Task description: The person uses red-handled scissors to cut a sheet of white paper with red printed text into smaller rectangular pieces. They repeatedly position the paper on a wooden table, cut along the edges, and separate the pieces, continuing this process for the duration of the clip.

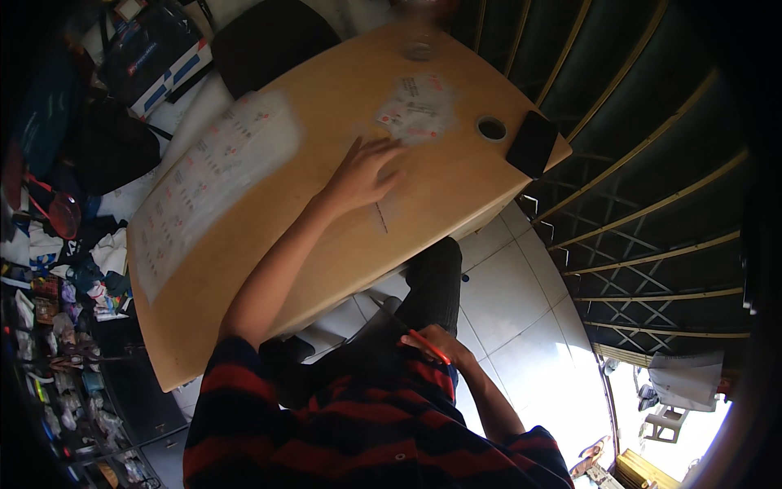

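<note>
My left hand (362, 173) reaches over the wooden table (326, 236), its fingers apart and holding nothing. Just beyond its fingertips lies a small whitish sheet (419, 108) with red and dark print. A thin dark line or strip (381, 217) shows on the tabletop below that hand. Down by my lap, my right hand (436, 341) is closed around a slim red tool (429, 346); its exact kind cannot be made out. A larger, long printed sheet (199, 183) covers the left part of the table.
A roll of tape (491, 128) and a black phone (533, 144) lie near the table's right corner. At the far end stands a clear container (418, 47). A folding metal gate (643, 220) runs along the right. Cluttered shelves (73, 375) fill the left.
</note>
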Demonstrator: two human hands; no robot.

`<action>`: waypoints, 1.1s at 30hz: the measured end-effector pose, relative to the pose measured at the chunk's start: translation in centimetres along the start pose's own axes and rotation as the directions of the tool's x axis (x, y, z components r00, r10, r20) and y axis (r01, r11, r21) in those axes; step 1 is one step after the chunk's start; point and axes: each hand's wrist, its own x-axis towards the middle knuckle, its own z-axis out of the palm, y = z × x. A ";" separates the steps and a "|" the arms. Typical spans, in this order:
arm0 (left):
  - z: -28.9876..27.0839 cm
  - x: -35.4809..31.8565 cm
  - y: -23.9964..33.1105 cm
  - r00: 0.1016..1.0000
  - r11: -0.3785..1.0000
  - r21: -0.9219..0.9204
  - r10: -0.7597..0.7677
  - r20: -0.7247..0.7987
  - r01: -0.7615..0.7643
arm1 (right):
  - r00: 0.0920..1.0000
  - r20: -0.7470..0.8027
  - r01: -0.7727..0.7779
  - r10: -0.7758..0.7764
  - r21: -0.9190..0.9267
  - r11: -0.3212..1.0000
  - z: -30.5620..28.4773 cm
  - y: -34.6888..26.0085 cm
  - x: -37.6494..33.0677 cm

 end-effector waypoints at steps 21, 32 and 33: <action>0.5 -14.7 3.8 0.973 0.988 -0.024 0.148 -0.178 -0.155 | 0.997 0.051 -0.055 0.065 -0.169 0.984 0.0 0.1 1.9; -14.2 8.7 -10.8 0.654 0.948 0.318 0.227 -0.721 0.022 | 0.991 0.098 -0.098 0.096 0.018 0.995 -0.8 -0.6 1.4; -13.7 10.0 -11.9 0.662 0.944 0.330 0.228 -0.714 0.030 | 0.992 0.089 -0.089 0.084 0.051 0.995 -0.9 -0.4 1.2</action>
